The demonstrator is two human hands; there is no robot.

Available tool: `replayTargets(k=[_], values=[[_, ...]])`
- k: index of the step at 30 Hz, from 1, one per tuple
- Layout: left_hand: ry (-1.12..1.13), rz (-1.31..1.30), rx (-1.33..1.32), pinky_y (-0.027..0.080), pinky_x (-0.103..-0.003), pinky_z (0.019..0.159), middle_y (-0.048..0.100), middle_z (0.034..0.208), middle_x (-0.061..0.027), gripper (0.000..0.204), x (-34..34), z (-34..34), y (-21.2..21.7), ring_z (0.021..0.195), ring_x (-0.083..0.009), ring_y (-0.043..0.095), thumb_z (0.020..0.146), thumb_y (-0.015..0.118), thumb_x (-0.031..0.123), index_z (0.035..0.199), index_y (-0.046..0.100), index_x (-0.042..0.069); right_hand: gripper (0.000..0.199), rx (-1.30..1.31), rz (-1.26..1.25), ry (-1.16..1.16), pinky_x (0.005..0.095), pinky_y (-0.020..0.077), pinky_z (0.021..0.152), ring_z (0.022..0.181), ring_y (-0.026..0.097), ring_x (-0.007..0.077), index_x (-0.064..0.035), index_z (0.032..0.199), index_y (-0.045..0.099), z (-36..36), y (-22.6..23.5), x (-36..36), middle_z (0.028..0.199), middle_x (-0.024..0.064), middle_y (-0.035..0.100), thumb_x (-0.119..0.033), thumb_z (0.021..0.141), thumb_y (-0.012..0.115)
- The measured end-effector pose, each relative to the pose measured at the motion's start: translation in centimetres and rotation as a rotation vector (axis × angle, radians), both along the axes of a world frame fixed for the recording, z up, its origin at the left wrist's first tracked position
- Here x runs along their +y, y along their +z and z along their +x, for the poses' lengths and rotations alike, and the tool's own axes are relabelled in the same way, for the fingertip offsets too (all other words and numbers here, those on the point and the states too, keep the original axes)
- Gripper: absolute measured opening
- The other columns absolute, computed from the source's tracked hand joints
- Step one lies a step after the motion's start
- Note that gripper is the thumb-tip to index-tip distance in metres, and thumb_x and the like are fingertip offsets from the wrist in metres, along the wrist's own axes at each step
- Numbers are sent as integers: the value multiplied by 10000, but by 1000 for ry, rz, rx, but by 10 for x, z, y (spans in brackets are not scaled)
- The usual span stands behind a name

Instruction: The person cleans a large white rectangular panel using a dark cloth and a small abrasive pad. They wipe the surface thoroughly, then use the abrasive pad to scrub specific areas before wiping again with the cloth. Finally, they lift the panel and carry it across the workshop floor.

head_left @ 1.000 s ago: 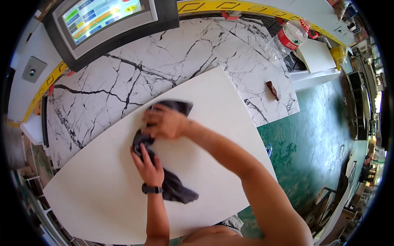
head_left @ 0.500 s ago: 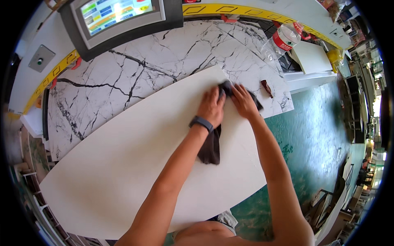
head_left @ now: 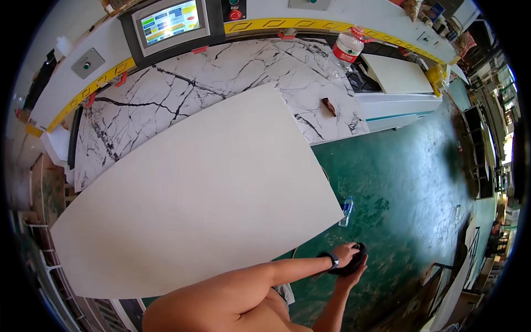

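A dark cloth (head_left: 358,255) is bunched between my two hands, past the panel's right corner and above the green floor. My left hand (head_left: 345,254), with a dark band on its wrist, presses onto the cloth from the left. Below it, my right hand (head_left: 352,278) cups the cloth from underneath and from the right. The large white panel (head_left: 193,205) lies at a slant over the marble-patterned worktop (head_left: 221,72), its near part reaching out toward me. Neither hand touches the panel.
A screen (head_left: 170,23) and a red button (head_left: 235,14) sit on the machine at the back. A clear bottle with a red label (head_left: 347,51) stands at the worktop's far right, near a small brown piece (head_left: 328,107). Another bottle (head_left: 347,210) is by the panel's right corner.
Both hands have left the panel's far right part and moved nearer and to the right, off the panel. The cloth, spread under them before, is now gathered between them. My view has shifted.
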State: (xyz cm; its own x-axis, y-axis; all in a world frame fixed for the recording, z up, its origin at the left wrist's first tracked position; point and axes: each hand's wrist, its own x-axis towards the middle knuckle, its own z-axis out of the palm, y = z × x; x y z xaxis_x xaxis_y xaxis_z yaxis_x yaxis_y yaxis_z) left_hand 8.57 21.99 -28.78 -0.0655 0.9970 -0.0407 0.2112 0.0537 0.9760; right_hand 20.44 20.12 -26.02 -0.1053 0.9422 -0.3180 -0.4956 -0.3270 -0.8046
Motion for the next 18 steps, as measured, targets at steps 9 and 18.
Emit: replayTargets(k=[9,18], values=[[-89,-38,-1337,266,-384,1181,341,1569,-74,628,-40,-147,122,1441,-198,328,1049,498,387,1556,316,66,903,-366,441,313,396,375,1127,1333,475,287,-62,1542,293,-113,103,44,1483,146,432,0,704,623],[502,196,293,338,-486,1132,449,1464,-227,525,-147,-251,68,1360,-414,419,966,604,231,1415,478,-9,780,-1399,1024,737,540,229,1177,1436,324,436,-100,1518,388,-295,22,34,1572,234,328,-297,810,653]])
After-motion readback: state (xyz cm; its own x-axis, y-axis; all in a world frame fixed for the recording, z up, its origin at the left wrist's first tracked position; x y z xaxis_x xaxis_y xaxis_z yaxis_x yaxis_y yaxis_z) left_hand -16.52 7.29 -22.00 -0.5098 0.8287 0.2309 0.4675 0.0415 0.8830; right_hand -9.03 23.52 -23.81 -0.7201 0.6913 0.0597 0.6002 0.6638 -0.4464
